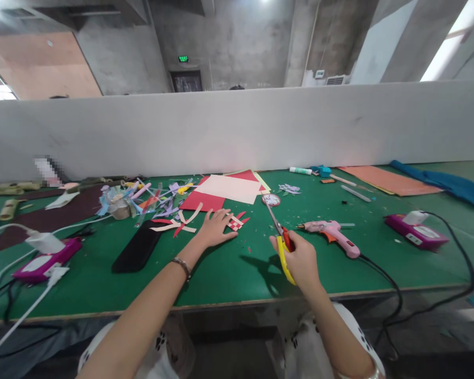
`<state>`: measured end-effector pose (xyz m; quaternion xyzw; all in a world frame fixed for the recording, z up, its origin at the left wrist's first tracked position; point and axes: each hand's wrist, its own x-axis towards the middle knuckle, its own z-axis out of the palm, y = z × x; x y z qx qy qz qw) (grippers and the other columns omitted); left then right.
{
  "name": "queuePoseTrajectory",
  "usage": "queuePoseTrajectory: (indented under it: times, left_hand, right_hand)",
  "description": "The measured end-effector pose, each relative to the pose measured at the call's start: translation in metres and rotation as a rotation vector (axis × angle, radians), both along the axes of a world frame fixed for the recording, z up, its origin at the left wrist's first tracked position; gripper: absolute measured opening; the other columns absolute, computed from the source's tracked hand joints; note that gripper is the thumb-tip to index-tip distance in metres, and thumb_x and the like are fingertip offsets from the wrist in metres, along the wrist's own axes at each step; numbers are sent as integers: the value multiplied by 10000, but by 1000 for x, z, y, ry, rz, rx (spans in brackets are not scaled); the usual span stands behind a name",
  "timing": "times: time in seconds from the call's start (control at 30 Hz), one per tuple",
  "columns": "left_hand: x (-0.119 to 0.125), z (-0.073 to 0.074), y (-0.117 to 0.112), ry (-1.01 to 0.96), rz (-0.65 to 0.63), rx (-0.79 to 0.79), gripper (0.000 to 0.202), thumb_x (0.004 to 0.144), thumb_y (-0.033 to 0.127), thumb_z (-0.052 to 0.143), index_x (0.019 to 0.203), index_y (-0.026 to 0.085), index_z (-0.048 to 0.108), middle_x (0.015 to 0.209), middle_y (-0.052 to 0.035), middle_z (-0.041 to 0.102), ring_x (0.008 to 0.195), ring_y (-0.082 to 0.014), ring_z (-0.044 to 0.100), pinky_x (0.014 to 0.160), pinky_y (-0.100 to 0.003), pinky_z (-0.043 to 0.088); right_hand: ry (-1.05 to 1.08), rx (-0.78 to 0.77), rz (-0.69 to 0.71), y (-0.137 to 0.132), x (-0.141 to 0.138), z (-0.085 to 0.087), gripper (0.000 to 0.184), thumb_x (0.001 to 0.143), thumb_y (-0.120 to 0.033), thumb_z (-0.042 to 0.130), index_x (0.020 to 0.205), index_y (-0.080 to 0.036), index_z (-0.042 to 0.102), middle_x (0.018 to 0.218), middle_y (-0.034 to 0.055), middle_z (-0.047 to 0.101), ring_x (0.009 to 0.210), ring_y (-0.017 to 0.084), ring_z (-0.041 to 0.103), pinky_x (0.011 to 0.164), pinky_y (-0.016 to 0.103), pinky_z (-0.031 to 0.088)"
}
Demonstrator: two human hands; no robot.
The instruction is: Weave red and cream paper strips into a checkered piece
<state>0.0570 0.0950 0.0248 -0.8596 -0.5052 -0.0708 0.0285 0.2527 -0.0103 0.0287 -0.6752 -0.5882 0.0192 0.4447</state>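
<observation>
My right hand (302, 259) is closed around the handles of a pair of scissors (283, 252) with yellow and red grips. The blades point away from me, and their tips are near a small round patterned piece (271, 200). My left hand (217, 229) rests palm down with its fingers spread, beside a small red-and-cream woven paper piece (237, 222). The hand covers part of that piece. Left of the hand lie crossed red and cream paper strips (177, 225). Beyond it, a cream paper sheet (229, 188) lies over a red sheet (203, 202).
A pink glue gun (334, 231) lies to the right, its cord running off the front edge. Purple power strips (416, 231) sit at both sides. A black phone (137, 250) and a pile of paper scraps (122, 200) are at left. A low partition (237, 131) closes the back.
</observation>
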Motion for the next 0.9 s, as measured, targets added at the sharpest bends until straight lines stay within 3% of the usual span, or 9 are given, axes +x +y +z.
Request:
queuePoseTrajectory:
  times: [0.07, 0.13, 0.27, 0.47, 0.7, 0.8, 0.9]
  left_hand:
    - [15, 0, 2, -3, -15, -12, 480, 759, 473, 467, 1164, 218, 506, 1210, -78, 522, 1096, -235, 473, 892, -368, 363]
    - [24, 2, 5, -14, -12, 0, 385, 775, 412, 477, 1073, 188, 574, 1085, -94, 591, 972, -223, 546, 768, -317, 417]
    - [23, 10, 12, -57, -10, 79, 235, 811, 281, 460, 809, 155, 658, 860, -102, 652, 856, -206, 581, 763, -304, 377]
    - [-5, 33, 9, -254, 111, 220, 299, 792, 273, 478, 547, 139, 587, 614, -83, 629, 655, -179, 576, 620, -265, 358]
    - [-51, 63, -38, -606, 331, 381, 383, 829, 348, 336, 532, 162, 488, 455, 15, 520, 435, -99, 467, 481, -195, 345]
    - [-65, 67, -60, -833, 329, 343, 358, 770, 368, 406, 476, 171, 457, 415, 36, 479, 407, -87, 436, 456, -188, 337]
    - [-71, 67, -77, -1012, 314, 256, 345, 731, 370, 430, 446, 176, 445, 385, 45, 436, 388, -82, 403, 426, -188, 320]
  right_hand:
    - [67, 35, -1, 0, 1, 0, 430, 673, -566, 424, 498, -203, 274, 434, -64, 275, 429, 71, 225, 410, 192, 231]
    - [116, 48, 16, 0, 2, 0, 435, 670, -565, 429, 495, -202, 265, 436, -69, 251, 434, 67, 218, 407, 189, 224]
    - [171, 25, 34, -2, 5, 1, 432, 663, -552, 449, 495, -201, 263, 442, -72, 235, 442, 65, 212, 407, 186, 217]
    - [175, -42, 47, 0, 5, -1, 439, 671, -581, 403, 495, -202, 269, 440, -64, 259, 444, 71, 231, 421, 192, 226]
    - [-205, -416, 87, 12, -10, 7, 301, 719, -461, 467, 582, -197, 422, 566, 1, 515, 493, 113, 429, 461, 214, 256]
    - [-366, -523, 119, 26, -21, 19, 207, 747, -368, 475, 738, -168, 531, 761, 74, 607, 665, 181, 557, 508, 235, 310]
    - [-413, -554, 142, 51, -36, 30, 245, 751, -328, 497, 859, -121, 573, 914, 143, 607, 824, 241, 579, 590, 270, 368]
